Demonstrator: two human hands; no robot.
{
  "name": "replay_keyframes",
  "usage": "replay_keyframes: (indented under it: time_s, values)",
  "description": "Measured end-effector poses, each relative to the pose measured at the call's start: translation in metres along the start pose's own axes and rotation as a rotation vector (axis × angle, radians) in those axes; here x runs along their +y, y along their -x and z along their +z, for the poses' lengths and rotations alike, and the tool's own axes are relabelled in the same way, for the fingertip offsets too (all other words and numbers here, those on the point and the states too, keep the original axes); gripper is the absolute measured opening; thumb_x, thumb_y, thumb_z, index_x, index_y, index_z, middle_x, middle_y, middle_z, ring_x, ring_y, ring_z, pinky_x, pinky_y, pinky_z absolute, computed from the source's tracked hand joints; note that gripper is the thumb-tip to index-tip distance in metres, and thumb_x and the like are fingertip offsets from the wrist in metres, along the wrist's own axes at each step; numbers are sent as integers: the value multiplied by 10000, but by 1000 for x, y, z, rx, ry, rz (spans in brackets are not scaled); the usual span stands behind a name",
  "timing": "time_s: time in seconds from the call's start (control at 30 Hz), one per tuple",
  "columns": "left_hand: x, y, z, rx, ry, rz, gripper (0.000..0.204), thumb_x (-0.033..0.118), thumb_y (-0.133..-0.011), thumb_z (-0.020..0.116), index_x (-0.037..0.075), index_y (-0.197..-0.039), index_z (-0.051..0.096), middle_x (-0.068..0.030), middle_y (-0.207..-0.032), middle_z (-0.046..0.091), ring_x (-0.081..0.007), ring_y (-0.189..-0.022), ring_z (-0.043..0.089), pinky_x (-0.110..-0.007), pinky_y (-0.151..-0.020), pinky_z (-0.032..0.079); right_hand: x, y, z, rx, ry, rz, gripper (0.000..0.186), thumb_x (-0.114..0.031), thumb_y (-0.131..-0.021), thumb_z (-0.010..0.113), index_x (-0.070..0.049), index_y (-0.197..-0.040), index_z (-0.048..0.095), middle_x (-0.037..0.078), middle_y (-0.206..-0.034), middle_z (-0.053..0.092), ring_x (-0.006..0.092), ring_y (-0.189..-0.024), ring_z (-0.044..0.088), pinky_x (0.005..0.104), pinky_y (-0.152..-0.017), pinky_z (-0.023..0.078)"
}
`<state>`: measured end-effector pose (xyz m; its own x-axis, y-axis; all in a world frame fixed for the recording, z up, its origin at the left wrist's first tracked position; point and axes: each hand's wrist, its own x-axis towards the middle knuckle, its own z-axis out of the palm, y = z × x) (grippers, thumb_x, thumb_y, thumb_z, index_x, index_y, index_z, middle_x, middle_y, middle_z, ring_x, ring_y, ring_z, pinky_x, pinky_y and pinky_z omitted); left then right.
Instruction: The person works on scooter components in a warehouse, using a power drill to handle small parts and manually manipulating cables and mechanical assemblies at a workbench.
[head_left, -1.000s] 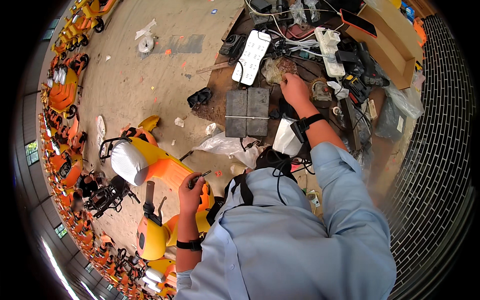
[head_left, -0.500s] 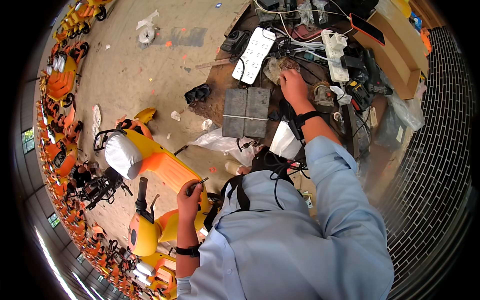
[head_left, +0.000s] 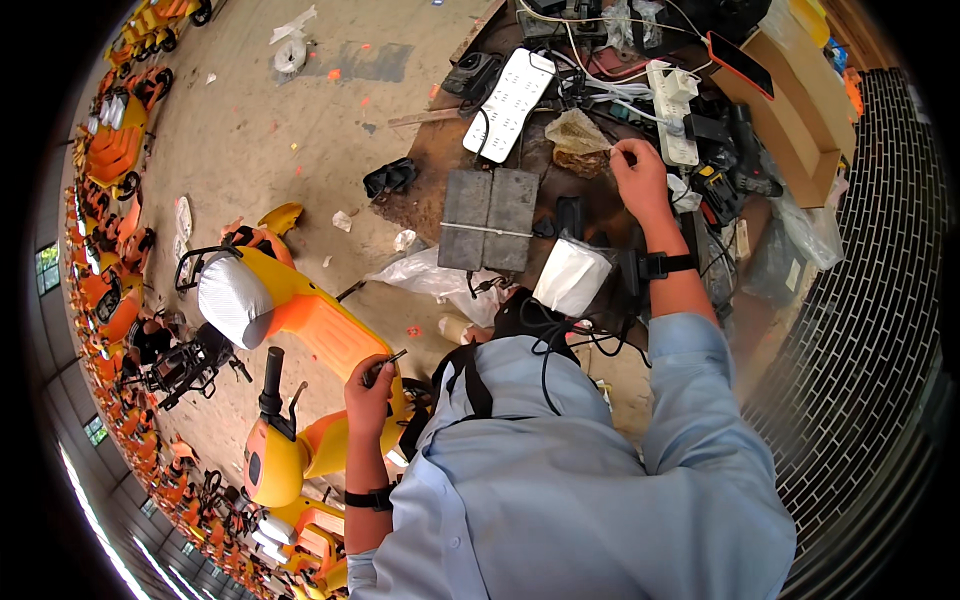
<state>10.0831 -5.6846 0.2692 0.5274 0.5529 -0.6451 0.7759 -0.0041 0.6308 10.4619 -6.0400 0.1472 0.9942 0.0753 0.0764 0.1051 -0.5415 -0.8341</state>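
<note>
My right hand (head_left: 642, 178) is closed in a pinch at the right corner of a yellowish see-through plastic bag (head_left: 577, 130). The bag lies on the cluttered brown work surface, with brownish contents in its lower part. Lower left, my left hand (head_left: 368, 392) is closed around a small dark tool (head_left: 384, 368) with a thin tip; its exact kind is unclear. That hand hovers over a yellow and orange scooter (head_left: 335, 345). Between the hands lie two dark grey blocks (head_left: 488, 218) strapped together and a white packet (head_left: 573, 277).
A white power strip (head_left: 509, 105) and a second one (head_left: 672, 115) lie among tangled cables. An orange-edged phone (head_left: 740, 64) rests by an open cardboard box (head_left: 822, 150). A power tool (head_left: 748, 150) sits at right. Rows of scooters (head_left: 115, 240) line the left; a brick-patterned wall (head_left: 850, 300) stands right.
My right hand has moved right and slightly down from over the plastic bag, and the bag's edge has shifted toward it. My left hand keeps its hold on the small dark tool.
</note>
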Motion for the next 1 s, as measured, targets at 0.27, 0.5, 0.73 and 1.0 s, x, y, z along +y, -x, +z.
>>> replay_keyframes:
  time_s: [0.27,0.5,0.73,1.0]
  values:
    - [8,-7,8,-12,-17,34,219,139,-922,699,3,-1092,677,-14,-778,645,-54,-593,517,-213,-530,427,-37,19,-11,-124,-9,-54,131,-116,-866,678,-9,-928,633,89,-913,621,210,-770,632,322,-696,506]
    - [8,-13,9,-38,-28,43,221,139,-925,696,3,-1098,675,-24,-799,661,-55,-602,522,-217,-538,431,-71,38,-11,-209,-156,-64,113,-84,-889,662,9,-940,624,80,-903,595,164,-748,585,294,-677,486]
    - [8,-11,9,-49,-28,45,227,134,-932,678,-11,-1106,662,-18,-793,642,-47,-606,512,-215,-542,440,-62,43,-25,-166,-150,16,100,-80,-897,660,5,-936,623,53,-904,595,120,-747,575,271,-666,476]
    - [4,-14,14,-73,14,70,235,130,-930,679,-21,-1110,658,-19,-797,645,-55,-616,532,-214,-550,449,-79,27,-38,-196,-204,-44,81,-54,-895,661,9,-924,621,41,-885,583,103,-726,566,251,-656,471]
